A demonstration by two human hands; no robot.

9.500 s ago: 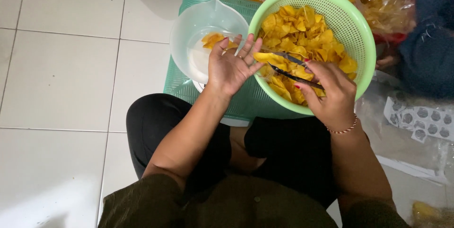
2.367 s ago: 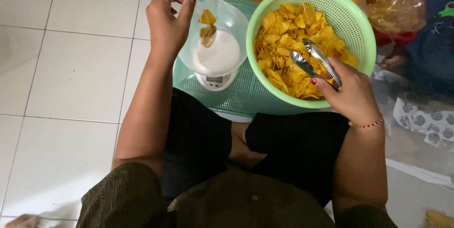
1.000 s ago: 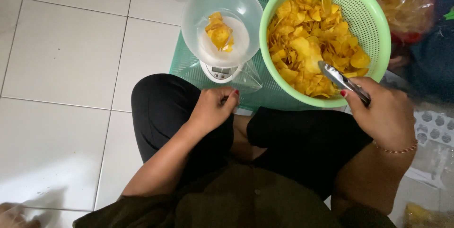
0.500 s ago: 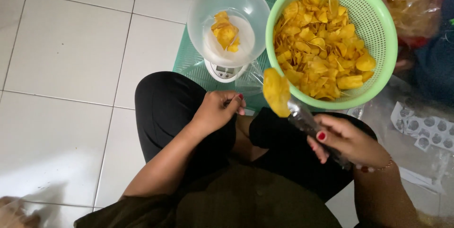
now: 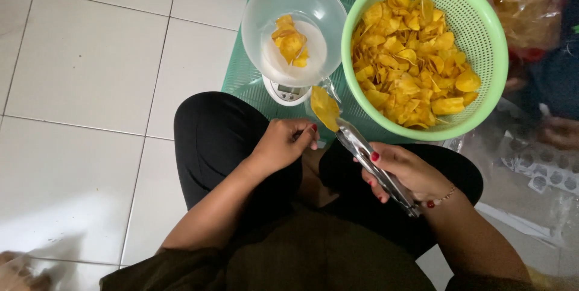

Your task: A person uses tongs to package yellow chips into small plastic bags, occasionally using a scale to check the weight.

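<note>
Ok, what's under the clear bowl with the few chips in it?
The clear bowl sits on a small white kitchen scale; only its front edge and display show. The scale stands on a green mesh mat. The weighing platform is covered by the bowl.

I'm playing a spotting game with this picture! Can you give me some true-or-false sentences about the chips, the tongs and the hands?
1. The right hand holds metal tongs that grip one yellow chip. True.
2. The green basket is empty. False: it is full of yellow chips.
3. The clear bowl sits on a small scale and has a few chips in it. True.
4. The left hand is inside the green basket. False: it rests over the person's lap, near the chip in the tongs.
</note>
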